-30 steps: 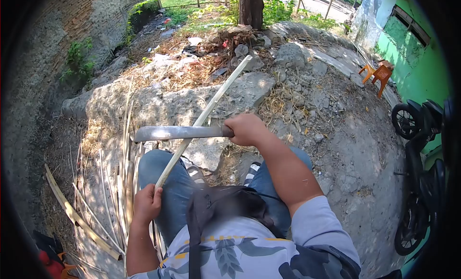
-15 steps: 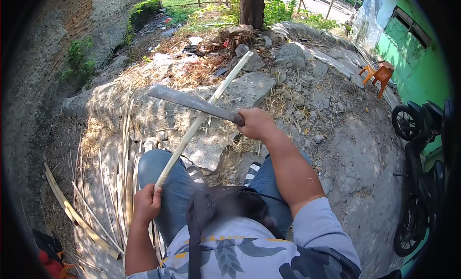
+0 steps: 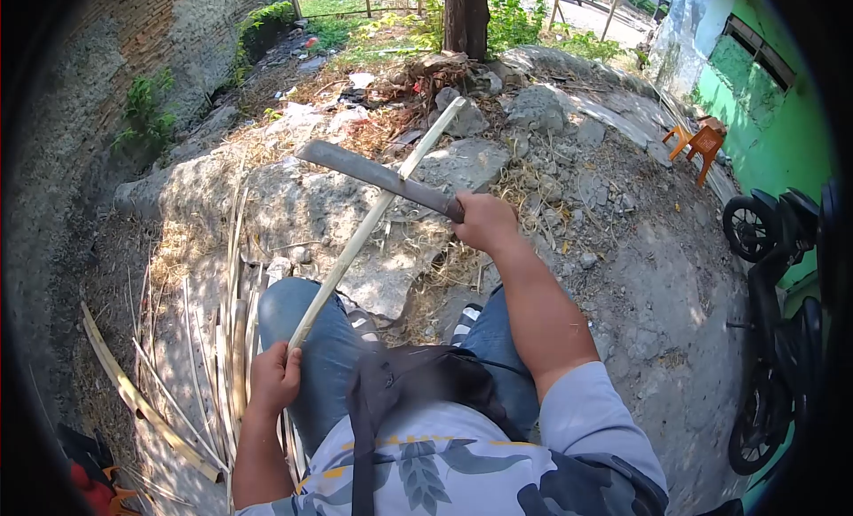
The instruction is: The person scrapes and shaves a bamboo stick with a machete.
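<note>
A long pale bamboo strip (image 3: 355, 245) slants up and away from my lap. Its near end is gripped in my left hand (image 3: 275, 374), beside my left knee, with the thumb along it. My right hand (image 3: 487, 223) is closed round the handle of a machete (image 3: 369, 170), out past my knees. The broad, dull blade points left and crosses the strip in its upper half. Blade and strip appear to touch there. The far end of the strip hangs over the broken concrete.
Several loose bamboo strips (image 3: 213, 356) lie on the ground to my left, with a thicker curved bamboo piece (image 3: 142, 400) farther out. Broken concrete slabs (image 3: 462, 165) and a tree trunk (image 3: 466, 23) are ahead. At right stand an orange plastic stool (image 3: 706, 145) and parked motorbikes (image 3: 773, 250).
My right hand has moved slightly right and toward the far side, taking the machete with it. The blade now crosses the strip a bit farther up. My left hand has barely moved.
</note>
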The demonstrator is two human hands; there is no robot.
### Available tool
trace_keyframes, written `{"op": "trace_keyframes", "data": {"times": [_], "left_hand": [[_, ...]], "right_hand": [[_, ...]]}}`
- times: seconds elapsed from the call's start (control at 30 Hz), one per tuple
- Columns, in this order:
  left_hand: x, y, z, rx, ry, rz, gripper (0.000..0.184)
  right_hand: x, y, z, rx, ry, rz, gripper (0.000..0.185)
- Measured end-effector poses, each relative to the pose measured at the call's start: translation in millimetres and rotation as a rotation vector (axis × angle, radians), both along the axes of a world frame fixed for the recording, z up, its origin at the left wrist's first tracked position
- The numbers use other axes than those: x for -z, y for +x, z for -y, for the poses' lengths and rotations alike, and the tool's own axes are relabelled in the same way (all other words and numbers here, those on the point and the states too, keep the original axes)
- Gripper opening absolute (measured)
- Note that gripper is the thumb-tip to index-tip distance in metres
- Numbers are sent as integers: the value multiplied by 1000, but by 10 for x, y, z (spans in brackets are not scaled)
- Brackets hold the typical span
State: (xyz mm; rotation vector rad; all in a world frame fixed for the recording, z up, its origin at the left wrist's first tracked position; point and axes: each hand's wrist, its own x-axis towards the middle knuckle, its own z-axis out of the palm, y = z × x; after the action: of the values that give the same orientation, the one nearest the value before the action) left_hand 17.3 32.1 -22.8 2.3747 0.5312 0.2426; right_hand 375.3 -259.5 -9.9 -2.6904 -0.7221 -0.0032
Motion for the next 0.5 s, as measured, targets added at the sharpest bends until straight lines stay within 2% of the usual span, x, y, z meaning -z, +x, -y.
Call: {"op": "trace_keyframes", "data": {"times": [0.1, 0.2, 0.23, 0.33, 0.43, 0.5], "left_hand": [[-34, -5, -30, 3, -37, -63, 23], [-7, -8, -5, -8, -18, -13, 23], [-17, -1, -7, -4, -10, -18, 24], [-53, 8, -17, 0, 12, -46, 25], [4, -37, -54, -8, 8, -42, 30], [153, -65, -80, -22, -26, 56, 33]], "right_hand": [[-7, -139, -15, -81, 41, -22, 18], [-36, -226, -142, -352, -52, 27, 18], [30, -275, -208, -430, -16, 121, 19], [108, -377, -337, -610, -55, 59, 21], [67, -165, -227, -424, -105, 25, 19], [87, 39, -73, -151, 99, -147, 18]]}}
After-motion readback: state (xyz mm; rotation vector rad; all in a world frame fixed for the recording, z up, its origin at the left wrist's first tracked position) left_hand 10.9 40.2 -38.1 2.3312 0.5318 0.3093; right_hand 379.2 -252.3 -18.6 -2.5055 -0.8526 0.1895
